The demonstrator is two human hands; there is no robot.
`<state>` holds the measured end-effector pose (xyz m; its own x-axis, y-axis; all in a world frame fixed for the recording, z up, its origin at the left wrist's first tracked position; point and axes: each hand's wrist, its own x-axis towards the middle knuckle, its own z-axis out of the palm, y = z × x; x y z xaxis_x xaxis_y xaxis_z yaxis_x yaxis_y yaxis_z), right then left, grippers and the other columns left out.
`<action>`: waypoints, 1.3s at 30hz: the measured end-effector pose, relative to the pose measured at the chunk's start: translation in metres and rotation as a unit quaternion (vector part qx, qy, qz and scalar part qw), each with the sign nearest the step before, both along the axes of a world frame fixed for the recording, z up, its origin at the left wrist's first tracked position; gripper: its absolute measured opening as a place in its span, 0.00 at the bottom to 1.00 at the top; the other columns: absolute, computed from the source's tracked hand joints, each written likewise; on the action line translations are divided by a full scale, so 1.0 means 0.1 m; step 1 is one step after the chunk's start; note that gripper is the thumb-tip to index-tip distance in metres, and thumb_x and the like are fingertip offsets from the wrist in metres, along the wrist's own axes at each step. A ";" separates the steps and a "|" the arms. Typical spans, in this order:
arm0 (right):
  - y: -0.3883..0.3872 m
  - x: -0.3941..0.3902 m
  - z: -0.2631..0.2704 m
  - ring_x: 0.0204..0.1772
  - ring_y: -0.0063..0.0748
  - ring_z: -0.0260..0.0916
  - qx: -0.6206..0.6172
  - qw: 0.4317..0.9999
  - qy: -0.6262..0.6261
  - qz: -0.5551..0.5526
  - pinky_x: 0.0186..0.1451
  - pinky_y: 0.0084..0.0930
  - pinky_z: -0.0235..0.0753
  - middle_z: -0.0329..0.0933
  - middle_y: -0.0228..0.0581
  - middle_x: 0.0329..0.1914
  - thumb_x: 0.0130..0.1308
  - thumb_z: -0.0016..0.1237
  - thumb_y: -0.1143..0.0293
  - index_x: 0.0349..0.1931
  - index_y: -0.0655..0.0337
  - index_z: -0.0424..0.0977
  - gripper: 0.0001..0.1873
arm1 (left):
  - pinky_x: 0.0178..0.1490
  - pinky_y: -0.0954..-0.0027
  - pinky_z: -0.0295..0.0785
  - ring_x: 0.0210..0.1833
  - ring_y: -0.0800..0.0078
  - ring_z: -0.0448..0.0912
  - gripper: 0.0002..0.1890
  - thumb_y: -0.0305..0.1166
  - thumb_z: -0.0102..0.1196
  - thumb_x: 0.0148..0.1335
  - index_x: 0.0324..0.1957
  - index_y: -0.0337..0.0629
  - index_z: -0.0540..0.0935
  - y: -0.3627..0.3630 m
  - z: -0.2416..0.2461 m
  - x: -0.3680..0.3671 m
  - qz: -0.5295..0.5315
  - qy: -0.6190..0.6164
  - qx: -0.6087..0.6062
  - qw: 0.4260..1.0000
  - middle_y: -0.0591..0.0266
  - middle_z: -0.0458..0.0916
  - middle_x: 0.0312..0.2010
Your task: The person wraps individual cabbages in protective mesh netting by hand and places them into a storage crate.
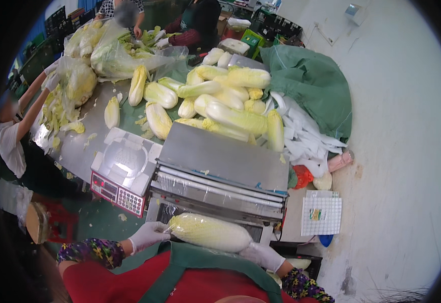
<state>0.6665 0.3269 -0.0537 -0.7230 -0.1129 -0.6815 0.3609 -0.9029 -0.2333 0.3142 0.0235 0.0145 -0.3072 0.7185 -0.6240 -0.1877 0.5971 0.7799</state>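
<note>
A napa cabbage wrapped in clear film (211, 231) lies lengthwise between my two gloved hands, in front of my green apron. My left hand (150, 236) pinches the gathered film at the cabbage's leafy yellow end. At the pale end, my right hand (264, 255) grips the cabbage, its fingers partly hidden behind it. Just beyond is the film wrapping machine (220, 181), with white rollers, stretched clear film and a flat metal top. A digital scale (122, 163) with a red-edged keypad stands left of the machine, its platform bare.
Many unwrapped napa cabbages (235, 110) are piled behind the machine. White foam strips (303, 128) and a green cloth sack (311, 87) lie right. A label sheet (320, 216) rests lower right. A co-worker's gloved hands (52, 75) hold a bagged cabbage at left; other people stand at the far side.
</note>
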 end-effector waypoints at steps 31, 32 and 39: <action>-0.79 -0.51 0.58 0.44 0.38 0.74 0.183 0.976 0.113 0.035 0.47 0.37 0.76 0.74 0.45 0.41 0.71 0.39 0.44 0.40 0.64 0.69 0.27 | 0.67 0.67 0.67 0.64 0.66 0.73 0.31 0.37 0.67 0.61 0.65 0.41 0.72 0.08 -0.82 0.85 -0.068 0.247 0.450 0.855 0.54 0.74 0.61; -0.86 -0.59 0.64 0.45 0.39 0.74 0.173 0.976 0.130 0.032 0.49 0.38 0.76 0.75 0.46 0.42 0.71 0.38 0.42 0.41 0.64 0.69 0.28 | 0.67 0.67 0.67 0.65 0.65 0.72 0.33 0.37 0.67 0.61 0.67 0.41 0.71 0.17 -0.63 0.84 -0.088 0.241 0.498 0.828 0.53 0.73 0.63; -1.13 -0.87 1.57 0.59 0.44 0.74 0.231 0.928 0.292 -0.031 0.63 0.39 0.75 0.76 0.52 0.55 0.73 0.36 0.38 0.51 0.66 0.70 0.34 | 0.76 0.61 0.58 0.76 0.65 0.60 0.53 0.39 0.66 0.62 0.78 0.48 0.42 -0.23 0.27 0.65 -0.088 -0.352 0.419 0.832 0.51 0.57 0.75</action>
